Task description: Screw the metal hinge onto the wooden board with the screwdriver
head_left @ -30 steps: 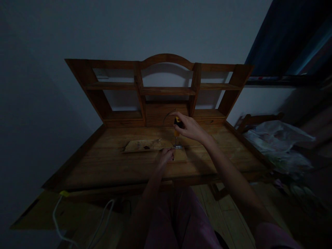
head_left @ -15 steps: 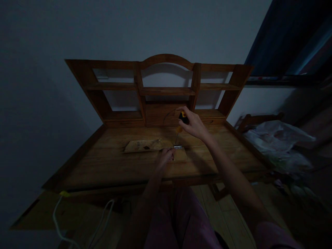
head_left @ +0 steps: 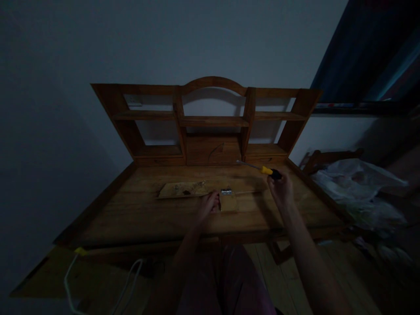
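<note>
In dim light, my right hand (head_left: 281, 188) grips a yellow and black screwdriver (head_left: 260, 169) by the handle, held nearly level over the right side of the wooden desk (head_left: 138, 210), its metal shaft pointing left. My left hand (head_left: 208, 204) rests on the desk with fingers curled, next to a small metal hinge (head_left: 226, 191) and a small wooden piece (head_left: 229, 202). A flat, worn wooden board (head_left: 183, 189) lies just left of the hinge.
A wooden hutch (head_left: 213, 120) with shelves and an arched top stands at the back of the desk. White cables (head_left: 70, 280) hang at the lower left. A chair and pale plastic bags (head_left: 357, 183) sit to the right. My legs are under the desk's front edge.
My right hand lifted the screwdriver off the hinge and swung it to the right, from upright to nearly level. My left hand stayed by the hinge. The view tilted slightly down.
</note>
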`<state>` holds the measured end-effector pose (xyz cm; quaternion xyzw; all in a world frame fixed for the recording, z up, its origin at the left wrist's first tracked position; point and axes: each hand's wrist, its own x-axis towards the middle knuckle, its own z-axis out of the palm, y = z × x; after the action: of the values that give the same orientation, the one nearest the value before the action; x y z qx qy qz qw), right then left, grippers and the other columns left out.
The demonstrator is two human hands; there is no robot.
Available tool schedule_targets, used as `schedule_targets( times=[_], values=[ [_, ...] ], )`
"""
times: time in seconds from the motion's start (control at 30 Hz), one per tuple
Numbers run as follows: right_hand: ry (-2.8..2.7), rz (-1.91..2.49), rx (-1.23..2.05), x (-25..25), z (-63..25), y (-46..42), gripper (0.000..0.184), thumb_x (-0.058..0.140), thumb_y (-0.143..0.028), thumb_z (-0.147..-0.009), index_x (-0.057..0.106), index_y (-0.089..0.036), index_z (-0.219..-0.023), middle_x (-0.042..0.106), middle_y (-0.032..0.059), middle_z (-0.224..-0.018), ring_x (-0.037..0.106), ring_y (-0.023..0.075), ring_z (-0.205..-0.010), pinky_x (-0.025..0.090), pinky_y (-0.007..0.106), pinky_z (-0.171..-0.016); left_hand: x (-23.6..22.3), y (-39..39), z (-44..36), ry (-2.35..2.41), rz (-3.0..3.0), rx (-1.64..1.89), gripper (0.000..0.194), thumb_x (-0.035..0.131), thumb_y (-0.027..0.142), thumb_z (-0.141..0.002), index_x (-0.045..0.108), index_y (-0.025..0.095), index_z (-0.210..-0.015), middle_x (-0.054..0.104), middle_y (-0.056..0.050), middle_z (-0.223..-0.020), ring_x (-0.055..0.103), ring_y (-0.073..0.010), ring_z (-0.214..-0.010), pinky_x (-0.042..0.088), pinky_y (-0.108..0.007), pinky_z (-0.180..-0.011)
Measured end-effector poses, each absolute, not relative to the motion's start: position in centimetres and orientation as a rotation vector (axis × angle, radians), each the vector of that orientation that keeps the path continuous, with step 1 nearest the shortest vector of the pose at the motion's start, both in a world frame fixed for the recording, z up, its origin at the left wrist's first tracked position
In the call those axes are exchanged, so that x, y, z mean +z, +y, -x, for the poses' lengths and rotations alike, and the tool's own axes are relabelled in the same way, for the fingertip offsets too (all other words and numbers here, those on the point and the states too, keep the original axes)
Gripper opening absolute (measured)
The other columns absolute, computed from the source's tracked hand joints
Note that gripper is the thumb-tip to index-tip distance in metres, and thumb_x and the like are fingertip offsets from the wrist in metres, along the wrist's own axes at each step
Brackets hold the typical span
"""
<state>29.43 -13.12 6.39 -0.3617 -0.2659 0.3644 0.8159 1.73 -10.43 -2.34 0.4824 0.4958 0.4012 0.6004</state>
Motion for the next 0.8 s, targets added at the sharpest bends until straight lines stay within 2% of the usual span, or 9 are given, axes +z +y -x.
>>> schedule_targets(
  times=[0.1, 0.2, 0.3, 0.37, 0.43, 0.53, 0.67, 0.8],
  values=[
    [-0.275, 0.695, 1.100, 2.8, -31.7, -16.3, 0.015, 0.060, -0.022, -0.073, 0.061, -0.016, -0.087, 0.066, 0.0033, -0.076, 0.062, 0.0116, -0.059, 0.054, 0.018, -0.049, -2.5, -10.5, 0.1, 1.290, -1.244, 0.990, 0.049, 0.050, 0.062, -0.084, 0.065, 0.016, -0.078, 0.068, -0.007, -0.075, 0.051, -0.0127, -0.050, 0.034, -0.024, -0.047],
    [-0.117, 0.593, 1.241, -0.4, -33.2, -18.6, 0.026, 0.059, -0.019, -0.073, 0.063, -0.013, -0.098, 0.069, 0.0083, -0.087, 0.066, 0.0124, -0.066, 0.059, 0.019, -0.059, -1.9, -10.6, 2.5, 1.426, -1.502, 1.133, 0.038, 0.054, 0.054, -0.085, 0.067, 0.019, -0.077, 0.070, -0.007, -0.081, 0.063, -0.0205, -0.076, 0.047, -0.029, -0.069],
    [-0.119, 0.556, 1.299, -2.6, -33.7, -19.7, 0.033, 0.063, -0.019, -0.072, 0.064, -0.011, -0.104, 0.070, 0.0125, -0.098, 0.067, 0.0131, -0.071, 0.059, 0.020, -0.063, -1.2, -9.7, 4.5, 1.532, -1.638, 1.223, 0.032, 0.058, 0.052, -0.085, 0.067, 0.022, -0.093, 0.069, -0.005, -0.084, 0.064, -0.0229, -0.082, 0.048, -0.033, -0.077],
    [-0.116, 0.543, 1.298, -3.2, -33.5, -19.9, 0.030, 0.065, -0.019, -0.072, 0.064, -0.013, -0.101, 0.070, 0.0088, -0.091, 0.065, 0.0118, -0.066, 0.059, 0.020, -0.059, -1.0, -8.6, 5.6, 1.547, -1.794, 1.249, 0.035, 0.059, 0.051, -0.085, 0.066, 0.022, -0.103, 0.069, -0.006, -0.093, 0.064, -0.0242, -0.089, 0.049, -0.036, -0.082],
    [-0.115, 0.526, 1.290, -3.3, -33.2, -19.7, 0.025, 0.067, -0.020, -0.071, 0.064, -0.015, -0.096, 0.068, 0.0040, -0.082, 0.062, 0.0106, -0.062, 0.057, 0.019, -0.056, -1.0, -7.0, 6.6, 1.497, -2.033, 1.221, 0.042, 0.063, 0.049, -0.084, 0.062, 0.022, -0.116, 0.065, -0.009, -0.114, 0.060, -0.0263, -0.108, 0.046, -0.040, -0.094],
    [-0.112, 0.527, 1.293, -3.2, -32.9, -19.4, 0.022, 0.069, -0.021, -0.070, 0.063, -0.015, -0.090, 0.065, 0.0017, -0.075, 0.060, 0.0107, -0.060, 0.056, 0.020, -0.054, -1.1, -5.0, 7.3, 1.332, -2.406, 1.004, 0.065, 0.073, 0.048, -0.077, 0.051, 0.024, -0.134, 0.054, -0.010, -0.137, 0.048, -0.0292, -0.129, 0.037, -0.046, -0.109],
    [-0.110, 0.554, 1.299, -3.4, -32.9, -19.2, 0.023, 0.071, -0.023, -0.069, 0.065, -0.015, -0.090, 0.068, 0.0034, -0.079, 0.062, 0.0127, -0.063, 0.058, 0.024, -0.059, -0.8, -4.1, 6.0, 1.073, -2.720, 0.705, 0.092, 0.079, 0.057, -0.067, 0.041, 0.024, -0.145, 0.045, -0.014, -0.147, 0.038, -0.0331, -0.137, 0.028, -0.051, -0.115],
    [-0.146, 0.547, 1.289, -3.6, -32.9, -19.2, 0.023, 0.073, -0.025, -0.069, 0.066, -0.017, -0.089, 0.068, 0.0014, -0.078, 0.062, 0.0122, -0.063, 0.057, 0.025, -0.059, -0.5, -4.7, 3.2, 0.920, -2.853, 0.627, 0.103, 0.079, 0.063, -0.063, 0.038, 0.022, -0.148, 0.043, -0.016, -0.148, 0.035, -0.0347, -0.139, 0.022, -0.052, -0.117]
  ],
)
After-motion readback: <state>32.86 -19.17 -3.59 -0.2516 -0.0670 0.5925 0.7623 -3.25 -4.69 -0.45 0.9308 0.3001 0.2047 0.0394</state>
